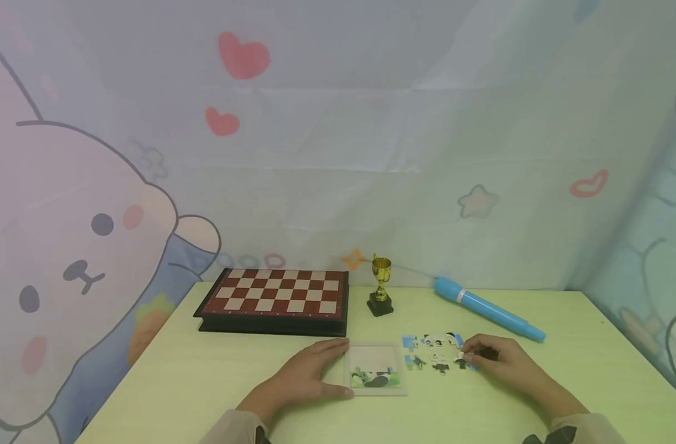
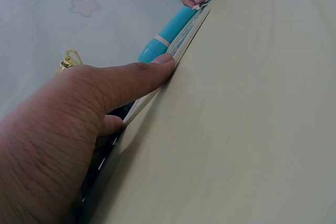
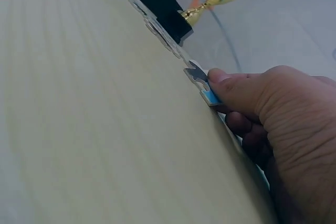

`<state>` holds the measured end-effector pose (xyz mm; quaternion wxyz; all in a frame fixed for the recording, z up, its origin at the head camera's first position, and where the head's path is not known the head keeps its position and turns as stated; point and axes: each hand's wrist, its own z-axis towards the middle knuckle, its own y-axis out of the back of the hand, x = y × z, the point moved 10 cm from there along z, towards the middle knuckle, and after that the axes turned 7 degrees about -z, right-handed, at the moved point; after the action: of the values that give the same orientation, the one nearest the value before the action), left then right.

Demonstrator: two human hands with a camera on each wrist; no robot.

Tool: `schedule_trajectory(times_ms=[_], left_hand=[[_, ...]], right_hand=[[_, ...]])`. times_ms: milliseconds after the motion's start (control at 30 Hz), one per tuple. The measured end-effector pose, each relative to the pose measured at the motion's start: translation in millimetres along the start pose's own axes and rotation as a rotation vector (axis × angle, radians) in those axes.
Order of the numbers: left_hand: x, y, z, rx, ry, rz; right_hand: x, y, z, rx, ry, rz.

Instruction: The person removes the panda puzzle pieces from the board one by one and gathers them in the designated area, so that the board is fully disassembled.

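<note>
My left hand [image 1: 304,376] spans the left side of a white puzzle frame [image 1: 402,370], thumb at the near corner and fingers at the far one. Inside the frame, joined panda pieces [image 1: 376,378] fill the near part; its far part is bare. To the right, several loose jigsaw pieces [image 1: 440,364] with panda and blue bits lie in two rows. At their right end my right hand [image 1: 506,361] pinches a jigsaw piece [image 3: 212,97] with a blue corner between thumb and fingers, low over the table. The fingertips behind this piece are partly hidden.
A folding chessboard case [image 1: 276,299] stands behind my left hand. A small gold trophy [image 1: 381,285] on a black base is behind the frame. The large blue pen-shaped object [image 1: 490,309] lies slanted behind my right hand. A printed cloth [image 1: 338,154] hangs at the table's back.
</note>
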<state>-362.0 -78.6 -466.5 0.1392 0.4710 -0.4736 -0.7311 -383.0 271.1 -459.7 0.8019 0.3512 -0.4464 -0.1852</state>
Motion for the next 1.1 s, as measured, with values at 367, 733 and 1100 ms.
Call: schedule_trajectory(times_ms=[367, 733, 1100], left_hand=[[0.7, -0.6, 0.0, -0.001, -0.003, 0.001], [2.9, -1.6, 0.2, -0.004, 0.006, -0.015], [2.3, -1.7, 0.9, -0.003, 0.002, -0.003]], right_hand=[[9.0, 0.5, -0.2, -0.048, 0.130, -0.074], [12.6, 2.5, 0.6, -0.064, 0.133, -0.078], [76.6, -21.2, 14.0, -0.186, 0.308, 0.020]])
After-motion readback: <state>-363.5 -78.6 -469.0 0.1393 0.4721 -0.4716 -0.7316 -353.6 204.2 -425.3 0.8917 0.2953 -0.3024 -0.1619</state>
